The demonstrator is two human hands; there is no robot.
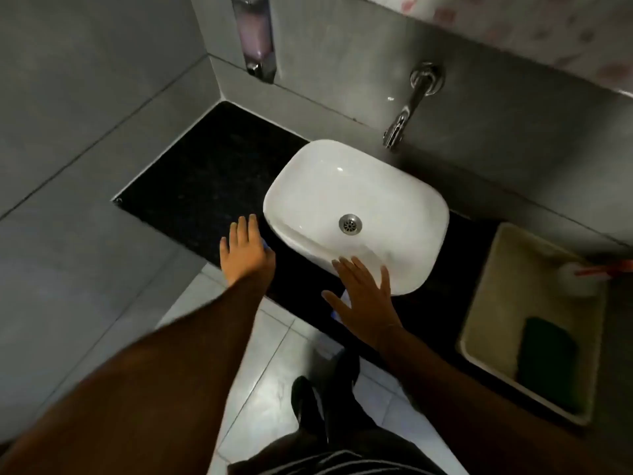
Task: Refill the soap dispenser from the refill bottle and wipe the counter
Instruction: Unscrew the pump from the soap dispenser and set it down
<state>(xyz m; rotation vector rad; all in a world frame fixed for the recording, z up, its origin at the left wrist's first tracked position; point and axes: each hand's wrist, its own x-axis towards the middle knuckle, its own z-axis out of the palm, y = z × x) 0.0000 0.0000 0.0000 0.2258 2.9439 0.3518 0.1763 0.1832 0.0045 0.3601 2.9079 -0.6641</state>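
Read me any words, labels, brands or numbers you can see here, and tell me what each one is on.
No readable text in this view.
Soap dispenser: no label visible.
Bottle in the tray: red and white, blurred; any print is unreadable.
Basin, tap: no brand mark visible.
Cloth bits under the left hand and right hand: no print visible.

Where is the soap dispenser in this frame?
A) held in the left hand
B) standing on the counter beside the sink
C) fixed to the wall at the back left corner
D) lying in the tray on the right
C: the soap dispenser is mounted on the wall above the back left of the black counter, well clear of the left hand, which lies flat by the sink.
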